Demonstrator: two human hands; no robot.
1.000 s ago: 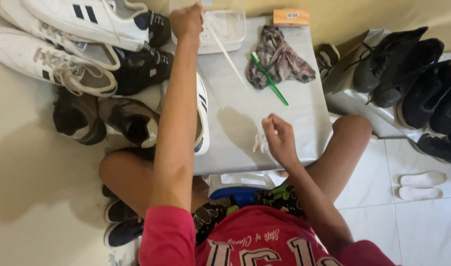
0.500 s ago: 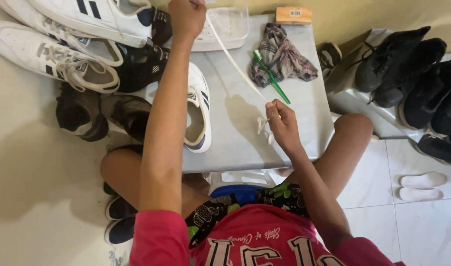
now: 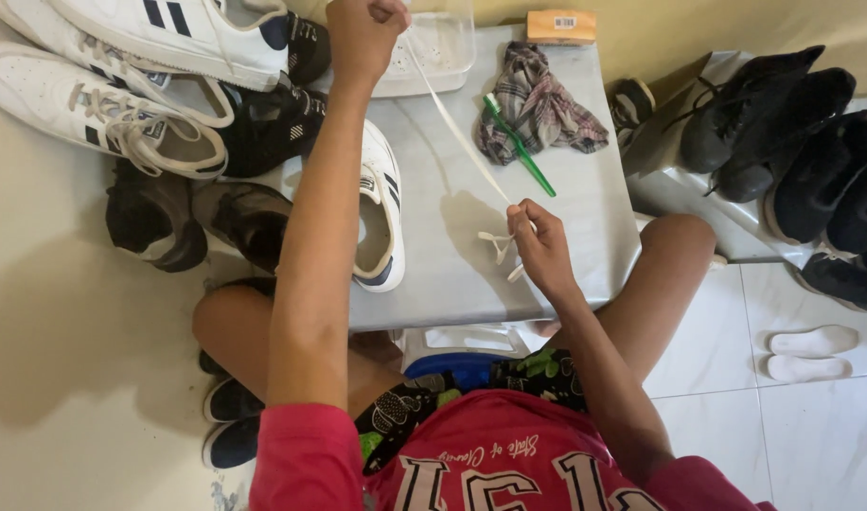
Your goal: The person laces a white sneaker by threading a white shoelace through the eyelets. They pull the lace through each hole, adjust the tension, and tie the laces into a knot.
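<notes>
Overhead, both hands, left [image 3: 365,38] and right [image 3: 539,238], closed on a taut white shoelace [image 3: 457,123].

A: What's on the grey table [image 3: 585,255]?
B: White sneaker [image 3: 381,222] at left edge, checked cloth [image 3: 538,104], green toothbrush [image 3: 521,147], clear tub [image 3: 438,47], small orange box [image 3: 561,26] at far edge.

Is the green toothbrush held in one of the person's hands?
No, the green toothbrush lies on the grey table beside the checked cloth, apart from both hands.
</notes>
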